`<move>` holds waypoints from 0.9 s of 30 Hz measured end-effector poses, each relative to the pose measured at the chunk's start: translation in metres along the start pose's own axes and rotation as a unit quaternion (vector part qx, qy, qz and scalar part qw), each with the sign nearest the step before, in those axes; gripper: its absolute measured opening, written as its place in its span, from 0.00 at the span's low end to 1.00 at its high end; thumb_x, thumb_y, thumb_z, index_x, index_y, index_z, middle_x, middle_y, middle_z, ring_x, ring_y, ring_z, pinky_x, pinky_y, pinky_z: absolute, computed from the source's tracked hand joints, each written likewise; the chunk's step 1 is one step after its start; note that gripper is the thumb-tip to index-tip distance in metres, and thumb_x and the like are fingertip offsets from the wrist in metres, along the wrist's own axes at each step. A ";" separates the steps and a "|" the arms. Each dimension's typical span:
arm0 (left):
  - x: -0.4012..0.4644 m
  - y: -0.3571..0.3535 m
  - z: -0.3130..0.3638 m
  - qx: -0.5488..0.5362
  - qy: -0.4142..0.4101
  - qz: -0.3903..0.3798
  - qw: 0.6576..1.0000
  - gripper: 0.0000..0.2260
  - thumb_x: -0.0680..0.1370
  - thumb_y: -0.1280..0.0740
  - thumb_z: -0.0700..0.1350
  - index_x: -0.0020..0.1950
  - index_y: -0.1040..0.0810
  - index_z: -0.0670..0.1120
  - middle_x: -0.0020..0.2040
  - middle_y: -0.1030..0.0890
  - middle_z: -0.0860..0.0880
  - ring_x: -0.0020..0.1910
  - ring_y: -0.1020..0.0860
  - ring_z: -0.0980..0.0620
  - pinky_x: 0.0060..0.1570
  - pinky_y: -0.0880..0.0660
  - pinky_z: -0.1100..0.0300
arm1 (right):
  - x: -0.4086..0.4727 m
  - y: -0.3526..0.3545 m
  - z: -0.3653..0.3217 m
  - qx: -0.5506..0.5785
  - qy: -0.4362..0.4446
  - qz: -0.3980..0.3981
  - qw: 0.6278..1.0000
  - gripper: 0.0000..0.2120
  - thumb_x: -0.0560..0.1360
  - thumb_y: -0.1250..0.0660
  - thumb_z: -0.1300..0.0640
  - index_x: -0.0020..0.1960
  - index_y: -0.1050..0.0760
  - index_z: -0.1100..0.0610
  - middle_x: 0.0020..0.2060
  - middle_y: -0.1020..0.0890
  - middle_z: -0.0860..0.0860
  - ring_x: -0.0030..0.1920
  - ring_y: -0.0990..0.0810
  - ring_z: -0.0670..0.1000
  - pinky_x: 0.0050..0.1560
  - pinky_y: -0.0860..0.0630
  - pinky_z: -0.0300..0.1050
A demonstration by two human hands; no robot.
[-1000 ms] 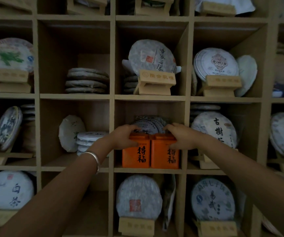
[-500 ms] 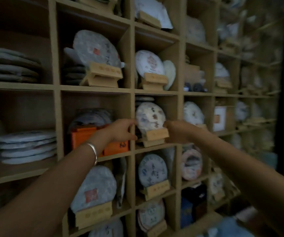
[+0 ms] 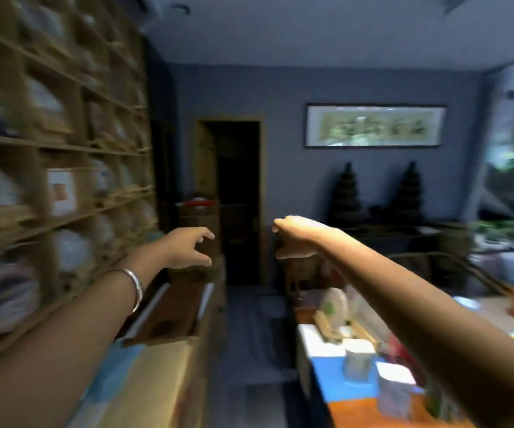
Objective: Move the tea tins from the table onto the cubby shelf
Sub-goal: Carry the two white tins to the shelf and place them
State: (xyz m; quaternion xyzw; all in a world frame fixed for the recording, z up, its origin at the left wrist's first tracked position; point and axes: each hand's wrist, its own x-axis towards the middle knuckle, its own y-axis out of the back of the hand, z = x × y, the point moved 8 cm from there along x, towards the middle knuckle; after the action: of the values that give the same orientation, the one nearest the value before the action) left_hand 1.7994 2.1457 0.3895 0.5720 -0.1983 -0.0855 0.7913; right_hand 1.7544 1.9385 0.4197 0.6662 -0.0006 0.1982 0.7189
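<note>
Dim, blue-tinted room, smeared with motion blur.
You get daylight only from the window (image 3: pixel 509 168) on the right; the cubby shelf (image 3: pixel 48 168) streaks worst, the table (image 3: pixel 357 381) clutter is soft, and the framed painting (image 3: pixel 374 125) catches pale glare. Straight lines bow toward the edges.

Both bare forearms stretched forward at about the same height, well apart, nothing held in either grip. Left hand (image 3: pixel 187 247) open with palm turned inward, fingers (image 3: pixel 204 234) spread and curved, thumb low and apart from them, a silver bangle (image 3: pixel 133 287) ringing the wrist. Right hand (image 3: pixel 299 237) with wrist bent and drooping, fingers loosely curled downward toward the palm, knuckles uppermost, somewhat smeared by motion blur.
</note>
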 end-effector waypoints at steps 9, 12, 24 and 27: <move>0.072 -0.132 0.245 -0.051 -0.188 -0.101 0.976 0.27 0.70 0.26 0.51 0.67 0.29 0.52 0.64 0.25 0.44 0.63 0.26 0.48 0.55 0.32 0.63 | -0.178 -0.020 0.218 -0.020 -0.237 -0.076 0.968 0.28 0.71 0.29 0.49 0.66 0.31 0.60 0.62 0.24 0.60 0.62 0.26 0.60 0.57 0.28 0.47; 0.085 -0.170 0.307 -0.049 -0.225 -0.124 0.965 0.28 0.70 0.26 0.51 0.68 0.29 0.52 0.64 0.24 0.45 0.62 0.25 0.49 0.56 0.31 0.62 | -0.222 -0.031 0.269 -0.018 -0.288 -0.103 0.952 0.27 0.71 0.29 0.50 0.65 0.31 0.61 0.62 0.24 0.60 0.61 0.26 0.60 0.57 0.27 0.49; 0.156 -0.306 0.384 -0.028 -0.192 -0.182 0.964 0.28 0.71 0.27 0.51 0.69 0.32 0.51 0.63 0.25 0.47 0.60 0.26 0.48 0.55 0.25 0.57 | -0.226 -0.131 0.399 0.009 -0.266 -0.172 0.948 0.28 0.73 0.30 0.50 0.67 0.34 0.61 0.64 0.26 0.59 0.62 0.27 0.58 0.59 0.30 0.48; 0.175 -0.343 0.360 -0.037 -0.152 -0.199 0.968 0.29 0.71 0.27 0.50 0.69 0.32 0.51 0.65 0.26 0.47 0.62 0.26 0.48 0.57 0.26 0.55 | -0.198 -0.178 0.406 0.020 -0.225 -0.192 0.955 0.27 0.73 0.30 0.49 0.65 0.33 0.62 0.63 0.25 0.59 0.61 0.27 0.59 0.58 0.29 0.49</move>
State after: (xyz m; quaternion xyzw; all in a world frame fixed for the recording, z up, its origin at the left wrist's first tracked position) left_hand 1.8415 1.6552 0.2018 0.5509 -0.1952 -0.3340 0.7395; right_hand 1.7301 1.4869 0.2421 0.6951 -0.0302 -0.0983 0.7116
